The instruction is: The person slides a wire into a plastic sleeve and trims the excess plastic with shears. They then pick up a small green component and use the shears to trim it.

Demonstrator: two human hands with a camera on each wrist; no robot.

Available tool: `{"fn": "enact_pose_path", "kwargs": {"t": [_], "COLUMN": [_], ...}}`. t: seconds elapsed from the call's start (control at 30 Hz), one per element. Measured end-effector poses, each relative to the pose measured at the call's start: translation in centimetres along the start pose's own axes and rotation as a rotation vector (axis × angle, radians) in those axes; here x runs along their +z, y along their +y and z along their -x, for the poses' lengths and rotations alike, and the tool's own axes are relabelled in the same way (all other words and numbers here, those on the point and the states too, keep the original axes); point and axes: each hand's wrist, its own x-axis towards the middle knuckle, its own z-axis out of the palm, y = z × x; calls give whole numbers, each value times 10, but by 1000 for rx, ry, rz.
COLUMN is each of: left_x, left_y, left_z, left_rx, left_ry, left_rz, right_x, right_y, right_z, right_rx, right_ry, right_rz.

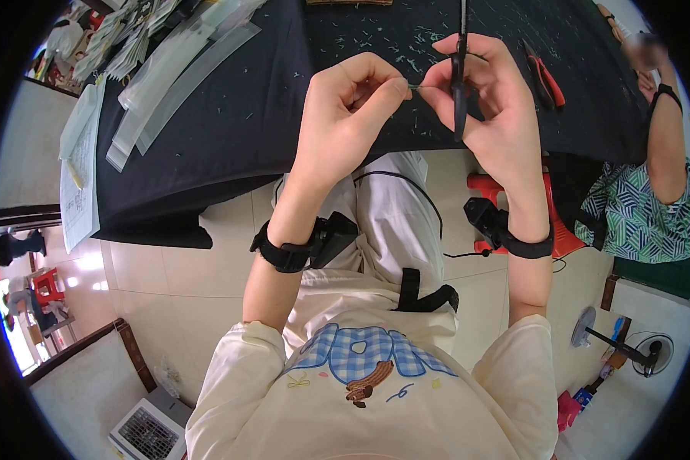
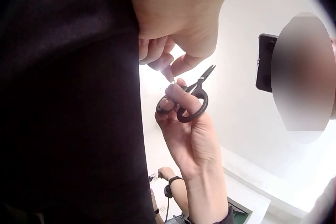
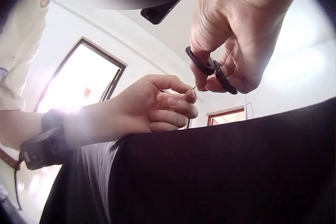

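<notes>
Over the table's front edge, my left hand [image 1: 341, 115] pinches a tiny, thin greenish strand [image 1: 415, 88] between thumb and forefinger, its other fingers curled in. My right hand [image 1: 510, 115] faces it, with thumb and fingertip at the strand's other end. Black-handled scissors [image 1: 458, 88] hang on the right hand's fingers, blades pointing away from me. The left wrist view shows the scissors [image 2: 201, 79] with the finger loops around the right hand's fingers and the blades beside the pinched fingertips. In the right wrist view, both hands' fingertips nearly meet at the strand.
Many small green clippings [image 1: 418, 57] lie scattered on the black tablecloth [image 1: 230, 153]. Red-handled pliers [image 1: 547, 80] lie right of my right hand. Clear plastic sleeves [image 1: 176, 77] and a written sheet [image 1: 80, 195] are at the left. Another person's arm [image 1: 667, 146] is at the right edge.
</notes>
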Motion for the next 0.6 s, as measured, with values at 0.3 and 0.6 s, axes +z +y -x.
{"fn": "enact_pose_path", "kwargs": {"t": [0.3, 0.6], "left_x": [2, 2], "left_y": [-7, -8], "left_z": [-2, -1], "left_rx": [51, 58], "left_ry": [9, 2], "left_rz": [17, 30], "right_x": [-2, -1], "right_y": [-2, 1], "right_z": [1, 2], "right_rx": [36, 22], "right_ry": [-3, -11], "right_rz": [-55, -39]}}
